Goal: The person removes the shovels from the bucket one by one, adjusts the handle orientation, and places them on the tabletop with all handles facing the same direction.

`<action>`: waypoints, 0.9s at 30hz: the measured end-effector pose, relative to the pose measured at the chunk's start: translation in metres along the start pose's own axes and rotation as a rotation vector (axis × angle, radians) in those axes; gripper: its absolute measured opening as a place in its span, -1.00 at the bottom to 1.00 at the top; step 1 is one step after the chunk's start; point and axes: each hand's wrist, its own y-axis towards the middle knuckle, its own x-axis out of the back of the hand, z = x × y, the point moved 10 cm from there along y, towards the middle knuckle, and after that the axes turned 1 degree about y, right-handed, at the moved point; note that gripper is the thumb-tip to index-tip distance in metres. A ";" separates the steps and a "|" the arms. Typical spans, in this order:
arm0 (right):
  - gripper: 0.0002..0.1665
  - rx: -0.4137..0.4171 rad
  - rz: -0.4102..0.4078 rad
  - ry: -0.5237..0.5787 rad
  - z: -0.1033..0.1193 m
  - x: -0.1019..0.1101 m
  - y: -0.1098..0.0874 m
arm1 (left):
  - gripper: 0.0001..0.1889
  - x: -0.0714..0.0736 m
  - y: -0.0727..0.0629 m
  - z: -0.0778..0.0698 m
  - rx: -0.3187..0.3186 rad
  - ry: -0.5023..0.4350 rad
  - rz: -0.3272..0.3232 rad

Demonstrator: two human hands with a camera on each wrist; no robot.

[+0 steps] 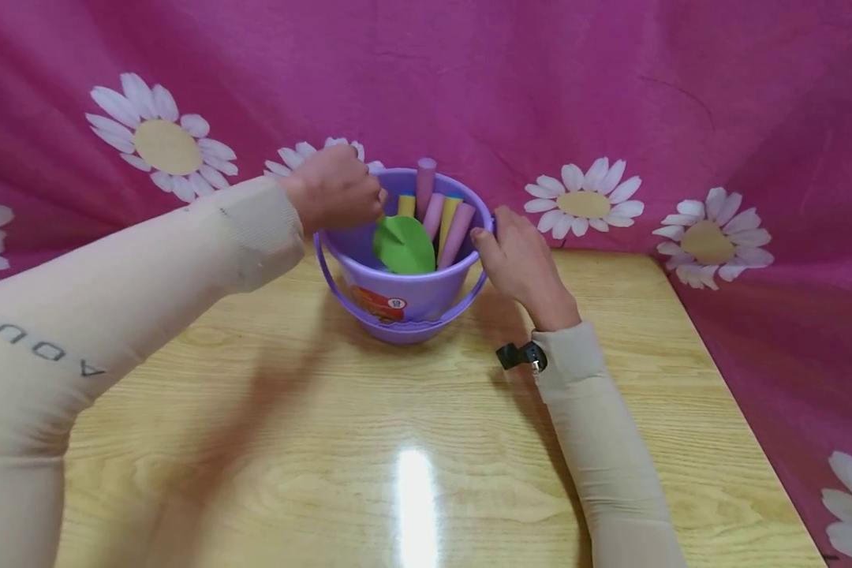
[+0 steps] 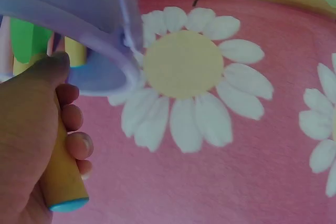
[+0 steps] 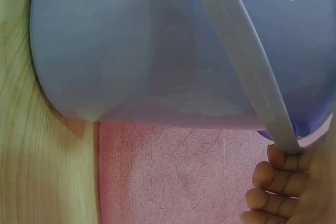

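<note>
A purple toy bucket [image 1: 436, 296] stands upright on the table, its carrying handle [image 3: 247, 61] hanging down at the front. My left hand [image 1: 341, 189] is over the bucket's left rim and grips a toy shovel by its yellow handle [image 2: 65, 179], which has a blue end. The shovel's green blade [image 1: 403, 246] points down inside the bucket. At the right rim my right hand [image 1: 521, 256] holds the bucket, thumb over the edge and fingers outside near the handle's joint. Several pink and yellow tool handles [image 1: 457, 234] stick up inside; their lower ends are hidden.
The bucket stands near the back edge of a light wooden table [image 1: 312, 473]. Behind and to the right hangs a magenta cloth [image 1: 468, 87] with white daisies. A small black device [image 1: 521, 356] sits at the right sleeve cuff.
</note>
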 end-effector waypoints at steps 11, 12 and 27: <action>-0.49 0.009 -0.009 0.007 -0.003 -0.001 0.004 | -0.78 -0.009 -0.040 0.031 0.164 -0.237 -0.138; -0.49 0.011 -0.009 0.008 -0.003 -0.001 0.005 | -0.80 -0.012 -0.043 0.032 0.174 -0.266 -0.132; -0.49 -0.015 -0.012 0.009 -0.010 0.005 0.002 | -0.72 -0.036 -0.067 0.041 0.376 -0.540 -0.149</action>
